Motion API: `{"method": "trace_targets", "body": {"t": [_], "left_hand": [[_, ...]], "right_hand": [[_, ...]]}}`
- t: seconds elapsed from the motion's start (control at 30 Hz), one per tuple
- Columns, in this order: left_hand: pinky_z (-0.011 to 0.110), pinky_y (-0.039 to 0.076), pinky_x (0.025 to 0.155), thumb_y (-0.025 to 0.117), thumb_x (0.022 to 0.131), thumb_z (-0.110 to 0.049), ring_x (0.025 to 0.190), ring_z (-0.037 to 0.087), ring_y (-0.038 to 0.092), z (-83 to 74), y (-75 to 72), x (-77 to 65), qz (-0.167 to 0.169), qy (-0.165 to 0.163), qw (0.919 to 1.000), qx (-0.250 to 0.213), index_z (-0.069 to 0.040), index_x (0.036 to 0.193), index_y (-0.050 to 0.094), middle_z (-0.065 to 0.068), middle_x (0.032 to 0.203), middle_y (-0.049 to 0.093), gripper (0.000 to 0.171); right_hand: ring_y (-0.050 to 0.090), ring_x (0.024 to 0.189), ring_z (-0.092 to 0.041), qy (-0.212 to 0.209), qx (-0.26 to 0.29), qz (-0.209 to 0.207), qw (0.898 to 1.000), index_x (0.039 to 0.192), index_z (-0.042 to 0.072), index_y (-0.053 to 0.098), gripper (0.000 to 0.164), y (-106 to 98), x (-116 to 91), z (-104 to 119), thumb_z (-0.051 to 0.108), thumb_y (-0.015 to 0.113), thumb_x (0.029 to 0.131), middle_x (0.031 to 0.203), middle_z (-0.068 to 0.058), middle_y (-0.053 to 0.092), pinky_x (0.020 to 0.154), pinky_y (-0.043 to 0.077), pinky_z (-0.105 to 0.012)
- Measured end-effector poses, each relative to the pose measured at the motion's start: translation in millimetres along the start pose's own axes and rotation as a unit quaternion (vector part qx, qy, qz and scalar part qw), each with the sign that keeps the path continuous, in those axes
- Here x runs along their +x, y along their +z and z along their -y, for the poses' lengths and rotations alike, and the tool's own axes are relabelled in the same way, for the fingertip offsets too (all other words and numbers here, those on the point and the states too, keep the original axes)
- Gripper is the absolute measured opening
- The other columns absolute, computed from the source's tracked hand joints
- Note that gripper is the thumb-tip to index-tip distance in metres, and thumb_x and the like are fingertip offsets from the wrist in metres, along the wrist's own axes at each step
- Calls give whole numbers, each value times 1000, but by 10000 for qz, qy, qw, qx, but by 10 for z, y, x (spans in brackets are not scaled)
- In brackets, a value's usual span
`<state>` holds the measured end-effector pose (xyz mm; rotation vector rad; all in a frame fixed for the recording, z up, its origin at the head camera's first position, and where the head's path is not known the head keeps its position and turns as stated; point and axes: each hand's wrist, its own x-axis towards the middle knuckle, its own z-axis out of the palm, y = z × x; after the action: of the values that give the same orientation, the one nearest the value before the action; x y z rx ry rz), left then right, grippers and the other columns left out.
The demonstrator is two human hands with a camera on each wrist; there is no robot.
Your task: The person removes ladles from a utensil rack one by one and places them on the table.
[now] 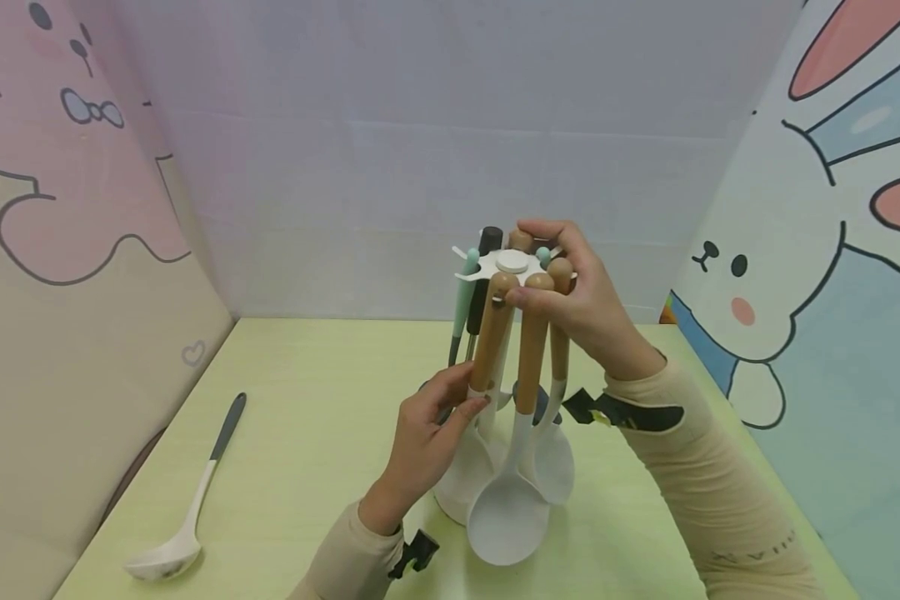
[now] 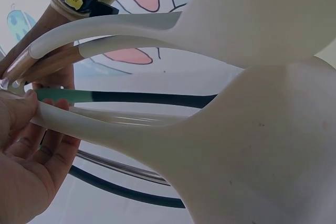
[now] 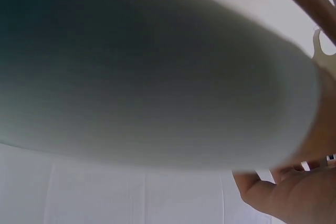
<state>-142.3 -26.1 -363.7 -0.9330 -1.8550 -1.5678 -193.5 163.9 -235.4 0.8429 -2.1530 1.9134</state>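
A white rotating utensil rack (image 1: 512, 261) stands on the table, hung with several kitchen utensils. My left hand (image 1: 429, 425) pinches the white neck of a wooden-handled utensil (image 1: 487, 337) at the rack's front left; its broad white head (image 2: 262, 145) fills much of the left wrist view, its exact kind unclear. My right hand (image 1: 588, 292) grips the rack's top from the right, thumb by the front handle tops and fingers behind. A white ladle (image 1: 508, 517) with a wooden handle hangs in front. In the right wrist view, a blurred pale utensil hides part of the right hand (image 3: 294, 195).
A white ladle with a grey handle (image 1: 187, 533) lies at the table's left. Green-handled (image 1: 462, 300) and black-handled (image 1: 479, 304) utensils hang on the rack's far left. Cartoon-printed cloth walls (image 1: 787, 250) enclose the pale yellow table (image 1: 322, 367).
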Motion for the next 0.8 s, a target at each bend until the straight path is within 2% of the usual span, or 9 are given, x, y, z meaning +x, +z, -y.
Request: {"method": "trace_targets", "body": {"t": [0.3,0.57,0.8], "left_hand": [[38,60,71,67,85,15,83,29,72,-32,-30,14,-20,56,9999,81,8,123,59,22,106,71,40],[37,59,67,69,82,17,78,27,71,-38,-47,15,-89,216,9997,95,8,121,60,21,103,71,41],[33,58,67,69,81,18,77,26,71,-33,-56,0,-130,286,9995,106,8,120,61,21,102,72,42]], "right_hand": [[52,105,-21,-127,122,65,9998,143,0,41,82,-24,4,-29,26,82,77,129,-7,45,93,43,-34],[50,107,-22,-159,148,48,9998,142,-1,42,85,-25,5,-35,30,85,75,127,-6,46,95,41,-35],[52,107,-20,-202,313,102,9993,142,-1,41,84,-27,6,-39,28,85,76,129,-5,47,93,43,-31]]}}
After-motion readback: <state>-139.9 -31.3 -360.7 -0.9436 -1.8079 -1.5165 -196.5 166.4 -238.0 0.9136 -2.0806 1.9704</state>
